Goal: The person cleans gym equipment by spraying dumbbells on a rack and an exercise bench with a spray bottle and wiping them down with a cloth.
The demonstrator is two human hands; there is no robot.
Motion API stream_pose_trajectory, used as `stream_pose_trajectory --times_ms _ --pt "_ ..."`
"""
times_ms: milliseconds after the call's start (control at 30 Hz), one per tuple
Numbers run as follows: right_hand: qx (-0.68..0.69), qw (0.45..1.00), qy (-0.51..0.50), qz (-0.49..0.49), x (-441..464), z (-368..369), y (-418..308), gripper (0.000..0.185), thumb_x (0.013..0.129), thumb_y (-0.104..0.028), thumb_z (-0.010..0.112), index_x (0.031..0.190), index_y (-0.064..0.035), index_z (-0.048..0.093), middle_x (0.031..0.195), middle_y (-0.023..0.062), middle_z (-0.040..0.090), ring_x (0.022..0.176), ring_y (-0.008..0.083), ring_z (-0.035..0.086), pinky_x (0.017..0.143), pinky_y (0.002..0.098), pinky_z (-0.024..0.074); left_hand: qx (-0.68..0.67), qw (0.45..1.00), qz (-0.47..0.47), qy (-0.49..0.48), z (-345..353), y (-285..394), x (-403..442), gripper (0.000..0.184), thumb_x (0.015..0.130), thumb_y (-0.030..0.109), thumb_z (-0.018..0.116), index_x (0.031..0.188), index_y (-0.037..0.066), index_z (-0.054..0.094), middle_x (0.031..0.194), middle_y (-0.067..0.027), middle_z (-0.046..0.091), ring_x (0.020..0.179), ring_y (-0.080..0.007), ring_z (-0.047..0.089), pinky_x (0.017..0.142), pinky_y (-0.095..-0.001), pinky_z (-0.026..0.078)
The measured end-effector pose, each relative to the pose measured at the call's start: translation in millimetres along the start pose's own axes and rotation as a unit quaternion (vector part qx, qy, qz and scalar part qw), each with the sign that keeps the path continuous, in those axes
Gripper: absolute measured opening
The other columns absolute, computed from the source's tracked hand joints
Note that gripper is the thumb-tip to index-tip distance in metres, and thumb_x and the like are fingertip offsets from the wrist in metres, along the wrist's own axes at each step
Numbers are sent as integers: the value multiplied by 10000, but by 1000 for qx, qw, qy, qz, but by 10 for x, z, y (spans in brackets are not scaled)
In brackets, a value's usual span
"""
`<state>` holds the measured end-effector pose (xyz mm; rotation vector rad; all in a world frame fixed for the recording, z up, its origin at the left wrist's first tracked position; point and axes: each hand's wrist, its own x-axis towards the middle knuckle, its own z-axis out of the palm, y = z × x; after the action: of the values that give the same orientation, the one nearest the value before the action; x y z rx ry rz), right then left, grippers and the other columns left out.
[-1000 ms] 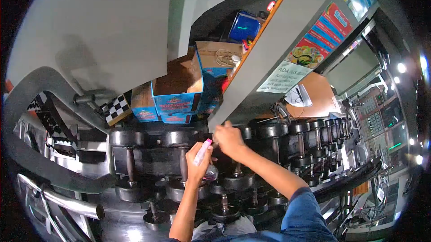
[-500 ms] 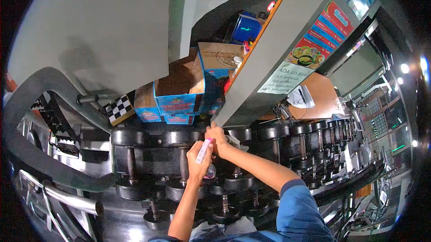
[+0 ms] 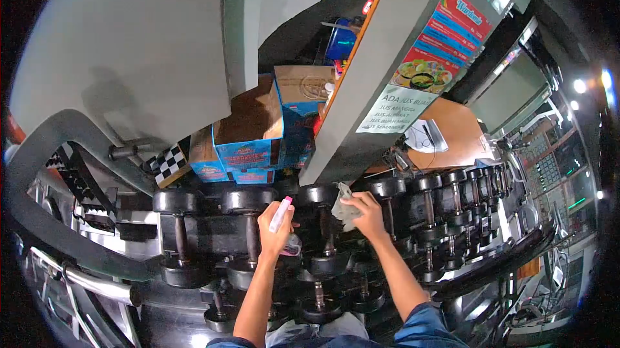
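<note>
Down at the near edge, light grey trousers (image 3: 318,328) show between two blue sleeves (image 3: 423,327), and bare forearms reach out over rows of dark dumbbells (image 3: 320,296). The left hand (image 3: 274,235) is closed around a spray bottle (image 3: 280,215), its fingers wrapped about the upper part; the pink and white top sticks up past the fist, and the clear lower part shows beside the wrist. To its right, the right hand (image 3: 368,215) is partly closed, fingers bent over a crumpled pale grey cloth (image 3: 344,209). The cloth hangs beside the far head of the middle dumbbell (image 3: 327,232), which lies between the two hands; whether they touch is hard to tell. The hands are well apart.

Off to the left are a thick grey machine frame (image 3: 39,154) and a shiny metal tube (image 3: 97,283). Just past the dumbbells, a checkered board (image 3: 170,164) leans near some blue cardboard boxes (image 3: 247,154), one of them open at the top. A grey pillar (image 3: 361,89) rises right of the boxes, with a food menu (image 3: 445,38) and a pale paper sign (image 3: 394,110) on its side. Farther right is a brown desk (image 3: 455,131) with papers (image 3: 426,137) on it, and beyond it bright lamps (image 3: 579,86) shine.
</note>
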<state>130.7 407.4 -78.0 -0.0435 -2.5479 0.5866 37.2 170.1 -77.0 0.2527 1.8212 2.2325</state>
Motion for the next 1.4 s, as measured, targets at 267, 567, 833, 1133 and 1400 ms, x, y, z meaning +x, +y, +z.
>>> stream_pose_trajectory --times_ms 267,567,833,1133,1400 --pt "-103 988 18 -111 -2 226 -206 499 615 8 715 966 -347 702 983 -70 563 961 195 542 591 281 557 140 990 23 -14 43 82 -29 309 916 245 620 726 15 537 598 -6 497 500 -72 507 510 -253 512" --pt "-24 997 9 71 -315 286 129 410 615 46 677 902 -233 764 970 12 622 899 235 612 671 333 547 95 995 11 -31 25 -118 34 275 896 247 612 765 13 554 624 -30 518 493 -118 550 609 -324 572" --pt "205 923 33 323 -145 231 -339 331 649 6 683 974 -33 731 915 171 704 838 262 696 742 320 529 136 989 15 -49 -7 -105 77 267 890 265 580 773 26 600 705 -36 591 584 -96 567 522 -249 417" --pt "87 984 46 145 -108 440 -527 365 632 41 672 934 -144 758 897 64 707 808 247 666 732 318 538 149 987 8 -59 -18 -98 98 383 909 398 577 810 28 602 725 -16 571 599 -96 508 565 -264 404" --pt "-82 995 -62 3 -104 627 -485 179 737 -61 619 850 -145 731 880 -13 664 855 186 620 644 379 552 247 963 74 -73 33 -95 106 309 899 303 580 780 18 577 615 -57 516 534 -115 500 517 -303 412"
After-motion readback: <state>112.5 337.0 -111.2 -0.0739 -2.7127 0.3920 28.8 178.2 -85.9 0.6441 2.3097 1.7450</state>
